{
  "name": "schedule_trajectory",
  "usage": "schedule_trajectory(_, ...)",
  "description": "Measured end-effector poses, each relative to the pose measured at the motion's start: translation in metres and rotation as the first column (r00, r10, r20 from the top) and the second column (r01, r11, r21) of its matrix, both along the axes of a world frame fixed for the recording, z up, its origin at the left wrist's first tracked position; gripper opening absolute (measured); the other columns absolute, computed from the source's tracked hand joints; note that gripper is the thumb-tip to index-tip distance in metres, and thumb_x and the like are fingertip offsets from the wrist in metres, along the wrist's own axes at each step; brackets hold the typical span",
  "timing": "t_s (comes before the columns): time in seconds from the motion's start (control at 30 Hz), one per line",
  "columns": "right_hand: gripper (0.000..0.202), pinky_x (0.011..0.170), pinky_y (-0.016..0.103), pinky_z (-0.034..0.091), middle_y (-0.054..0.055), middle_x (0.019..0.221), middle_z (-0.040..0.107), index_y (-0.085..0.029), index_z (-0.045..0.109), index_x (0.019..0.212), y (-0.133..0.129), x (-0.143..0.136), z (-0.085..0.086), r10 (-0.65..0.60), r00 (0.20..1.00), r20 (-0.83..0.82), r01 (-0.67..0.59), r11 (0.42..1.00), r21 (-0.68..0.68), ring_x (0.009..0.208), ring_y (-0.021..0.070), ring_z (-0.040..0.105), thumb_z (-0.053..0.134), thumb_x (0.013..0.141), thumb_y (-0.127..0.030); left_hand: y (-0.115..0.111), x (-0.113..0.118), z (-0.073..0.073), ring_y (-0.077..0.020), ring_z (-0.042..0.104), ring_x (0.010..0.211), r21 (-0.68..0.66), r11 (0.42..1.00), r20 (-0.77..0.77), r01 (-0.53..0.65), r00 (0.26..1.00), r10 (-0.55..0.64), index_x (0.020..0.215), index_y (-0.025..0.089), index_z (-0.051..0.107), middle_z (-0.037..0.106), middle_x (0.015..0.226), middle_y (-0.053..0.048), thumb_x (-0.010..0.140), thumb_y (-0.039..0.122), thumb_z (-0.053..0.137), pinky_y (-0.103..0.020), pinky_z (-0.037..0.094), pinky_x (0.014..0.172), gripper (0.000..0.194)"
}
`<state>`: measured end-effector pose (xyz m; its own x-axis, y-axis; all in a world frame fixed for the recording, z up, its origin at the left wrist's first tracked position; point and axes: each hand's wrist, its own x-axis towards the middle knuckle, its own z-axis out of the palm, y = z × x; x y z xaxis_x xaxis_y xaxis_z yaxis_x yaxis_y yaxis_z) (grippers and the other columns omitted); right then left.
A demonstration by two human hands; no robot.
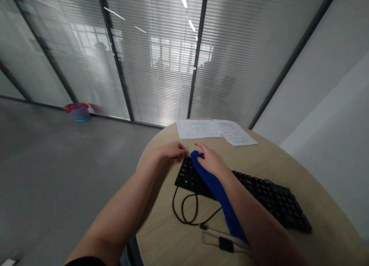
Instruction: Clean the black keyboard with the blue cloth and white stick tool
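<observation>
A black keyboard (pixel 259 189) lies at a slant across the round wooden table (pixel 155 227). My left hand (pixel 174 150) is at the keyboard's far left corner, its fingers curled together; whether anything is between them is too small to tell. Over the left part of the keys is my right hand (pixel 209 158), index finger stretched out, with the blue cloth (pixel 215 187) caught between thumb and fingers. The cloth hangs in a long strip across the keyboard and passes under my right forearm toward the near side.
Printed papers (pixel 198 129) lie at the table's far edge. A looped black cable (pixel 184 220) and a pale cord with a small black block (pixel 226 244) are near the front. On the floor at left, a red and blue basket (pixel 79 113) stands by the glass wall.
</observation>
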<state>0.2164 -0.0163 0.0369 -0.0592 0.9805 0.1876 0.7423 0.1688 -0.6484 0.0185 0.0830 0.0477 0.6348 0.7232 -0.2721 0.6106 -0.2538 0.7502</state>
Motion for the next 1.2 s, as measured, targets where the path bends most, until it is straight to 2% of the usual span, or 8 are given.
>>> schedule_trajectory(0.17, 0.023, 0.082, 0.026, 0.047, 0.005, 0.097, 0.072, -0.02, 0.069, 0.106, 0.002, -0.001, -0.005, -0.125, 0.99, 0.057, 0.126, 0.992, -0.008, 0.087, 0.0157, 0.064, 0.064, 0.084, -0.025, -0.002, -0.002, 0.0, -0.012, 0.053, 0.045, -0.011, 0.999, -0.048, 0.031, 0.998, -0.032, 0.07, 0.016, 0.063, 0.063, 0.059, -0.002, 0.078, 0.041, 0.061, -0.021, 0.037, 0.041, 0.026)
schedule_trajectory(0.27, 0.015, 0.086, 0.028, 0.048, 0.006, 0.097, 0.073, -0.02, 0.073, 0.096, 0.001, -0.003, -0.004, -0.081, 0.994, 0.078, 0.079, 0.997, 0.025, 0.09, 0.0167, 0.064, 0.064, 0.087, -0.028, -0.002, -0.002, 0.0, -0.0123, 0.055, 0.047, -0.043, 0.998, -0.044, 0.052, 0.998, -0.054, 0.072, 0.017, 0.062, 0.065, 0.063, -0.003, 0.079, 0.039, 0.061, -0.02, 0.039, 0.041, 0.023)
schedule_trajectory(0.43, 0.023, 0.1, 0.032, 0.046, 0.004, 0.111, 0.071, -0.024, 0.074, 0.107, -0.002, -0.01, -0.002, 0.072, 0.995, 0.071, -0.081, 0.989, 0.124, 0.108, 0.0179, 0.062, 0.059, 0.09, -0.021, -0.001, -0.006, -0.001, -0.0143, 0.061, 0.052, -0.157, 0.986, -0.051, 0.063, 0.996, -0.071, 0.084, 0.018, 0.065, 0.068, 0.067, -0.002, 0.076, 0.033, 0.062, -0.021, 0.045, 0.045, 0.018)
schedule_trajectory(0.7, 0.041, 0.11, 0.034, 0.041, 0.003, 0.128, 0.066, -0.03, 0.065, 0.131, -0.005, -0.015, -0.003, 0.229, 0.945, 0.232, -0.253, 0.964, 0.082, 0.121, 0.0181, 0.058, 0.047, 0.096, -0.018, 0.002, -0.008, -0.002, -0.0134, 0.061, 0.05, -0.221, 0.972, -0.015, 0.075, 0.997, -0.08, 0.081, 0.018, 0.065, 0.07, 0.066, -0.002, 0.073, 0.028, 0.063, -0.021, 0.046, 0.045, 0.013)
schedule_trajectory(0.87, 0.04, 0.11, 0.032, 0.04, 0.003, 0.129, 0.065, -0.027, 0.065, 0.13, -0.005, -0.015, -0.001, 0.227, 0.946, 0.231, -0.247, 0.967, 0.061, 0.121, 0.0169, 0.059, 0.044, 0.097, -0.019, 0.003, -0.007, -0.001, -0.0122, 0.06, 0.05, -0.229, 0.972, -0.021, 0.059, 0.998, -0.065, 0.081, 0.018, 0.067, 0.069, 0.064, -0.001, 0.074, 0.031, 0.066, -0.019, 0.044, 0.045, 0.015)
schedule_trajectory(1.0, 0.037, 0.11, 0.036, 0.039, 0.003, 0.125, 0.068, -0.026, 0.068, 0.124, -0.005, -0.016, -0.001, 0.198, 0.948, 0.251, -0.215, 0.976, 0.045, 0.119, 0.0182, 0.06, 0.044, 0.096, -0.018, 0.005, -0.007, -0.004, -0.0118, 0.06, 0.051, -0.251, 0.967, 0.0, 0.043, 0.999, -0.045, 0.085, 0.018, 0.069, 0.069, 0.067, -0.001, 0.073, 0.035, 0.072, -0.019, 0.042, 0.044, 0.021)
schedule_trajectory(1.13, 0.04, 0.118, 0.047, 0.029, 0.007, 0.134, 0.063, -0.027, 0.066, 0.127, -0.007, -0.018, -0.004, 0.16, 0.932, 0.325, -0.186, 0.981, 0.051, 0.134, 0.0213, 0.051, 0.04, 0.098, -0.017, 0.008, -0.008, -0.008, -0.0119, 0.061, 0.052, -0.258, 0.966, 0.009, 0.035, 0.999, -0.034, 0.083, 0.017, 0.069, 0.069, 0.067, -0.001, 0.073, 0.036, 0.074, -0.019, 0.042, 0.045, 0.022)
schedule_trajectory(1.2, 0.041, 0.119, 0.049, 0.026, 0.008, 0.138, 0.059, -0.025, 0.064, 0.129, -0.007, -0.019, -0.005, 0.167, 0.93, 0.327, -0.193, 0.98, 0.048, 0.14, 0.0212, 0.045, 0.039, 0.099, -0.017, 0.008, -0.008, -0.009, -0.0113, 0.06, 0.051, -0.25, 0.968, 0.012, 0.038, 0.999, -0.036, 0.081, 0.017, 0.068, 0.07, 0.068, -0.002, 0.074, 0.036, 0.073, -0.019, 0.043, 0.045, 0.021)
